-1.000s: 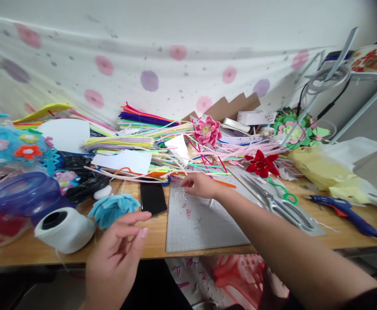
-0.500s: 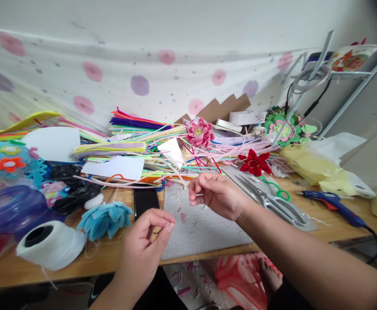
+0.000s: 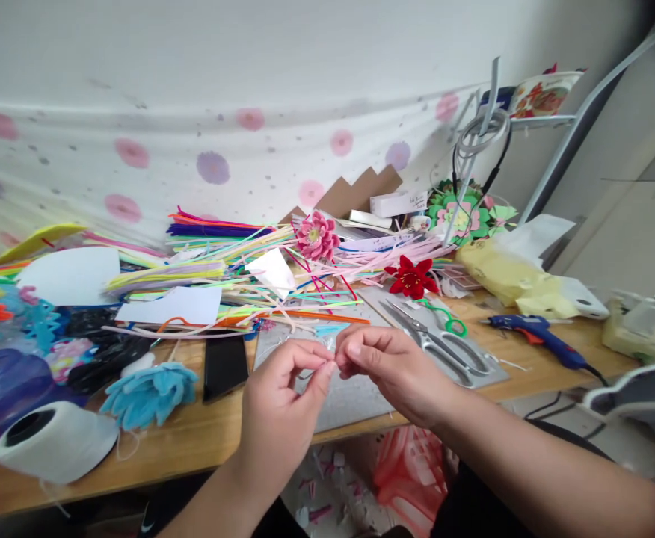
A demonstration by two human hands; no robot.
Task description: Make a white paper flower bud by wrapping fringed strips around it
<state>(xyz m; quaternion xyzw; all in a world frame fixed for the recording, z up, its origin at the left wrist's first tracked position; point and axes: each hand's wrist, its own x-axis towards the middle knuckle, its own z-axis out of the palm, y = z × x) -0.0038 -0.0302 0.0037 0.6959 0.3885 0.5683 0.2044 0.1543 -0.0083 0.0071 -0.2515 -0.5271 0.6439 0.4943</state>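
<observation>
Over the grey cutting mat [image 3: 355, 403], my left hand [image 3: 288, 392] and my right hand [image 3: 389, 366] meet fingertip to fingertip. Thumb and forefinger of my left hand are pinched; whatever lies between them is too small to make out. My right hand's fingers are curled in against the left fingertips, and anything inside them is hidden. Behind the fingers, light-blue strips [image 3: 333, 329] and white thread-like bits lie on the mat. Large scissors [image 3: 445, 347] rest just right of my right hand, beside green-handled scissors [image 3: 451, 323].
Bundles of pipe cleaners [image 3: 220, 228] line the back, with a pink flower [image 3: 316, 235] and a red flower [image 3: 411, 276]. At left are a blue flower [image 3: 151, 392], a thread cone [image 3: 61, 444] and a black phone [image 3: 225, 366]. A glue gun [image 3: 540, 336] lies right.
My hands were apart and now touch at the fingertips. The left moved right and up. The camera view has shifted, so the table items appear further left.
</observation>
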